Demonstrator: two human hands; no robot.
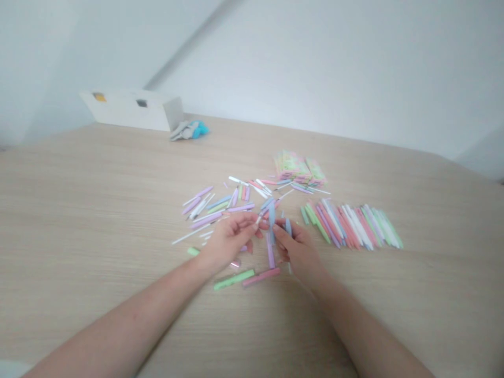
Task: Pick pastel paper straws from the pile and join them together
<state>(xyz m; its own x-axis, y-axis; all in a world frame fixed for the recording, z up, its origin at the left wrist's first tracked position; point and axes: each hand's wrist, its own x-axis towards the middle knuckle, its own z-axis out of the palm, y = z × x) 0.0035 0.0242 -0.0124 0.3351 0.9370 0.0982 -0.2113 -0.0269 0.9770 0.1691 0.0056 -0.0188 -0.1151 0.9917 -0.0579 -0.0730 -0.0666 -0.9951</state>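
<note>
My left hand (pixel 230 236) is closed in a pinch on a thin pale stick (pixel 259 219) above the middle of a loose spread of pieces. Close beside it, my right hand (pixel 299 249) grips a slim light-blue piece (pixel 272 220) between thumb and fingers. Another blue piece (pixel 289 227) shows at the right fingers; whether it is held I cannot tell. Below the hands lie a purple piece (pixel 270 253), a green piece (pixel 234 279) and a pink piece (pixel 261 277). Blur hides their exact kind.
Slim pastel pieces lie in a neat row (pixel 354 226) at the right. Several small printed packs (pixel 297 167) are stacked behind the hands. A white box (pixel 134 113) and a grey-and-blue crumpled item (pixel 191 129) stand far left on the wooden table (pixel 98 210), near the wall.
</note>
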